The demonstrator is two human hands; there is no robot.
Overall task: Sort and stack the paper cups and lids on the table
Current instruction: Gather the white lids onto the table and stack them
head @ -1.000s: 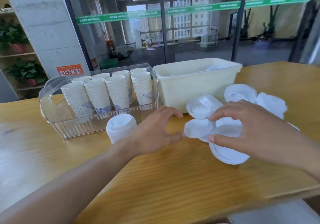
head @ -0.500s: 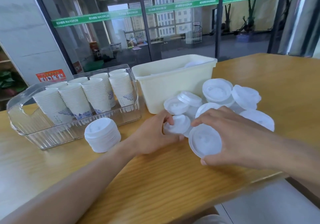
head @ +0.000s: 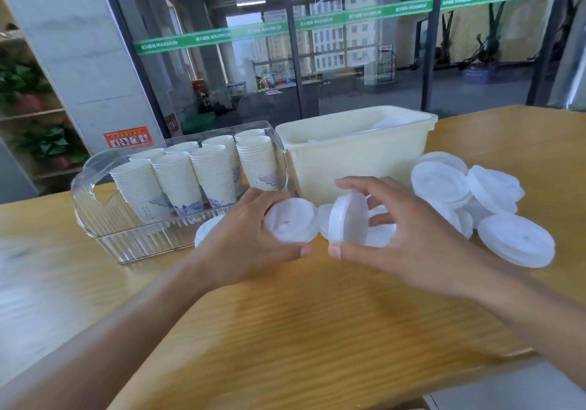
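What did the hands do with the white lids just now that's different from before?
Both hands have lifted a lid off the table. The left hand now holds a round white plastic lid, and the right hand pinches another white lid tilted on its edge. The loose pile of white lids, the stacked paper cups in the clear plastic bin and the cream plastic tub stayed put.

Left hand (head: 250, 235), right hand (head: 409, 235), both pinching.

Cup stacks (head: 196, 175) stand in a tray (head: 104, 219) toward the table's (head: 301, 330) far left; a bin (head: 355, 159) sits just right of it, loose lids (head: 494, 206) piled at the bin's right
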